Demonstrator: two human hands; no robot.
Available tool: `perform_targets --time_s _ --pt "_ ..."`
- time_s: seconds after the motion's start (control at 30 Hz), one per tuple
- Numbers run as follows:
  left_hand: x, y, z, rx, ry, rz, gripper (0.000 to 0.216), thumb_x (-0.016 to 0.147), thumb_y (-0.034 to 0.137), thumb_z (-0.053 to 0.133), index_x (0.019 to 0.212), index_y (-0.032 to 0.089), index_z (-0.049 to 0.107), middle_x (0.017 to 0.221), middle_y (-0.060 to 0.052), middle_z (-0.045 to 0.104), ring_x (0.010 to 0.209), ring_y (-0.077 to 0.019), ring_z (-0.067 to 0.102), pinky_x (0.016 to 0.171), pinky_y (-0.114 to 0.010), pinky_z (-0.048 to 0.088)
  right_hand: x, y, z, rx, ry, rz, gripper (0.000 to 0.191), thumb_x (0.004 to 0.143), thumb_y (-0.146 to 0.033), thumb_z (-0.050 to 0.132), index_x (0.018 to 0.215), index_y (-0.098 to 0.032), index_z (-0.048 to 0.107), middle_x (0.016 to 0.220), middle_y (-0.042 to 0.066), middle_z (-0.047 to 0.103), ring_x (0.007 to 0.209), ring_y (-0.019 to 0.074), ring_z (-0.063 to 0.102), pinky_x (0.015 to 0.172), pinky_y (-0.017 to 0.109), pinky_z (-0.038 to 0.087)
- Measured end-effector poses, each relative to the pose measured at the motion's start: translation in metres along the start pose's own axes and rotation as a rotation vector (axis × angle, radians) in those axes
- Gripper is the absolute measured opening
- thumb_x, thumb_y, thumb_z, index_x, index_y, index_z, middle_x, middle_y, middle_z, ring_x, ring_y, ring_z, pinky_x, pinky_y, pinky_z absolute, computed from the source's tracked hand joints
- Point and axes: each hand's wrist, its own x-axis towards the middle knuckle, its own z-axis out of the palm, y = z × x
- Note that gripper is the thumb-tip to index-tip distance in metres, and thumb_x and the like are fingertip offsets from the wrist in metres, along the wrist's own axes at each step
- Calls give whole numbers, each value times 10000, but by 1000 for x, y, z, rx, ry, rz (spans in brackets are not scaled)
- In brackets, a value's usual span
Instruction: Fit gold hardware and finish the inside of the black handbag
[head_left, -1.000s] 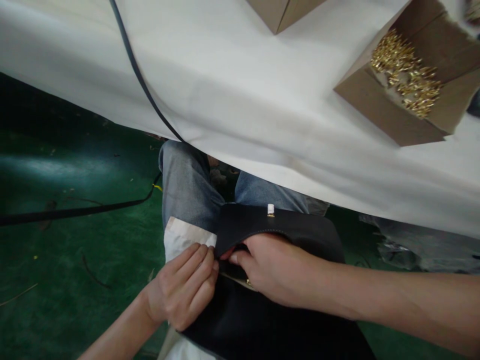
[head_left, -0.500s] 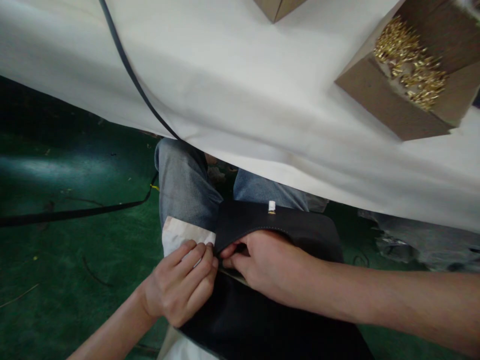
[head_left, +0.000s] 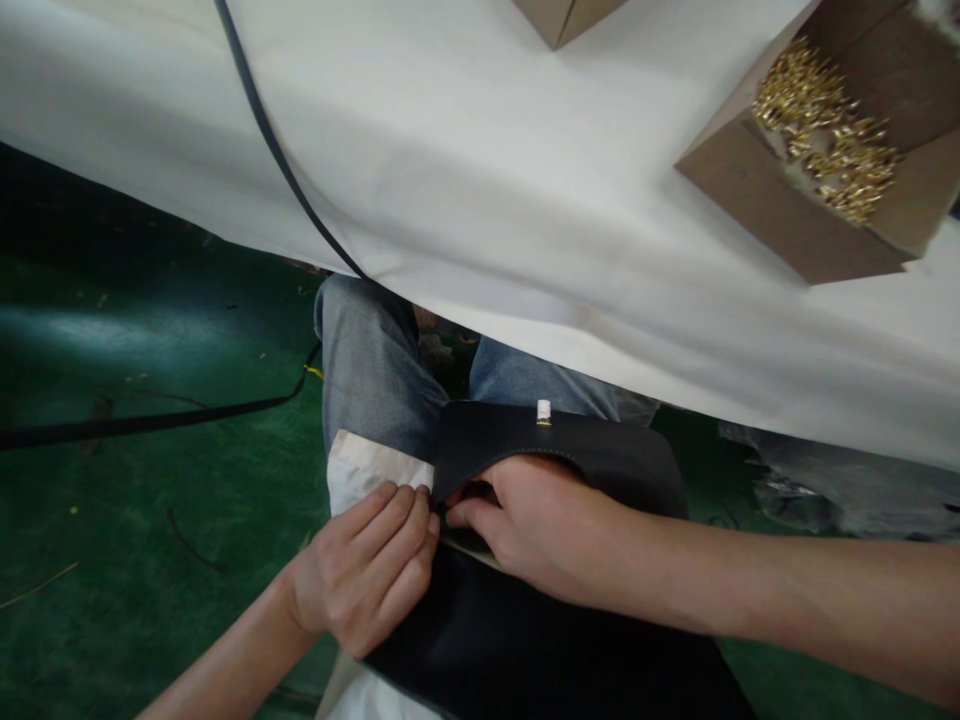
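Note:
A black bag (head_left: 555,625), which looks like leather, lies across the lap. Its stitched flap (head_left: 480,435) is folded toward the table and carries a small gold-coloured clasp (head_left: 544,412) with a white covering. My left hand (head_left: 375,565) is closed on the bag's left edge, beside a white piece of cloth or paper (head_left: 360,468). From the right, my right hand (head_left: 517,515) reaches into the opening below the flap. Its thumb and fingers are drawn together at the left corner, close to my left fingertips. What lies between them is hidden.
A white-covered table (head_left: 465,150) spans the top. On it stand a cardboard box (head_left: 787,210) of small gold-coloured metal pieces (head_left: 832,130) and another box's corner (head_left: 559,20). A dark cable (head_left: 277,150) hangs over the edge. Clear plastic (head_left: 817,485) lies on the green floor (head_left: 150,520).
The view has shifted very slightly. My right hand has moved a little further under the flap, its fingertips less visible; my left hand keeps its hold on the bag.

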Motion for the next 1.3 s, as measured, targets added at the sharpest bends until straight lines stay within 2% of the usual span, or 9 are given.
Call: perform_targets --time_s 0.2,0.3,0.47,0.6,0.73,0.97,1.07,1.2,1.3 --pt "-1 -2 2 8 35 6 269 1066 22 537 946 40 777 958 -196 820 949 -299 791 841 -442 658 6 1 4 -8 24 -25 285 1098 -421 709 1259 -189 745 1296 97 751 1118 244 737 1007 457 636" --pt "2 -4 2 -16 29 -5 260 1061 15 539 943 20 770 933 -206 812 918 -300 779 831 -440 648 15 2 6 -15 32 -49 177 1096 -270 652 1104 -180 804 1153 72 811 1081 231 748 1049 400 585" --pt "4 -6 0 -37 22 -17 257 1069 20 526 984 6 769 931 -204 805 911 -293 767 833 -443 645 26 4 8 -39 14 -94 249 1019 -102 583 1045 -179 819 1077 55 833 1055 207 736 1029 300 546" --pt "-1 -3 2 -42 6 -13 253 1066 28 529 1002 -2 771 949 -216 797 924 -301 757 833 -453 640 32 5 7 -97 -15 -28 115 1057 -227 684 1091 -173 780 1111 61 796 1020 206 729 954 329 597" --pt "-6 0 6 -62 -15 -10 271 1062 34 527 950 16 773 919 -211 787 909 -310 748 815 -459 640 37 7 9 -141 -14 36 326 1082 -448 730 1260 -175 728 1254 81 739 1055 241 738 916 420 655" --pt "-7 -2 9 -6 23 -8 254 1061 33 546 946 21 772 887 -196 788 853 -292 742 762 -445 642 46 4 4 -219 -90 100 356 1085 -466 726 1272 -163 727 1252 81 743 1061 249 746 916 425 664" --pt "-6 -1 8 -3 17 -1 260 1063 34 556 916 32 771 886 -196 795 862 -299 757 784 -451 649 51 0 -2 -256 -144 124 297 1075 -451 740 1131 -159 759 1116 66 781 966 213 756 888 393 651" --pt "-2 0 6 -13 27 16 268 1065 27 549 908 35 766 901 -205 805 887 -310 768 805 -459 656 56 -3 -9 -289 -211 136 203 975 -278 780 812 -157 775 870 81 815 824 206 750 765 291 577" --pt "1 -1 5 -48 36 9 274 1058 7 543 891 44 757 873 -193 801 869 -297 763 791 -445 652 56 -5 -11 -307 -245 153 198 926 -212 743 738 -158 773 784 92 811 753 209 744 665 266 519"
